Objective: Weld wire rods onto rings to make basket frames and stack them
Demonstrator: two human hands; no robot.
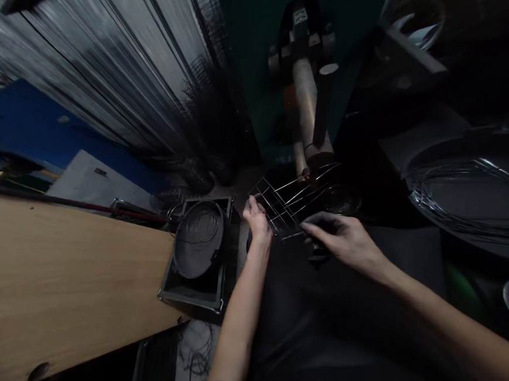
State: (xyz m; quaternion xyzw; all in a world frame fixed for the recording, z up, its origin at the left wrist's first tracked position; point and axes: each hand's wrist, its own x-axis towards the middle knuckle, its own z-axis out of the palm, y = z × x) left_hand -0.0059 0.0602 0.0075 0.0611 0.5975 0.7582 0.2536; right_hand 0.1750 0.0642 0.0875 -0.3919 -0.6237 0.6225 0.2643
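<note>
just ahead at twelve o'clock, my left hand (257,223) grips a corner of the wire grid (291,202), my right hand (343,240) open at its edge; a round pan (198,239) sits at nine.

Wood bench top (54,274) w/ black sq. tray (189,294) at its end, round dark pan (197,247) inside.

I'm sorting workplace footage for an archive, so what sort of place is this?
Probably a wire-working workshop. A wire grid is in the left hand, a coil of wire sits in a black box, and another large wire coil lies to the right.
</note>
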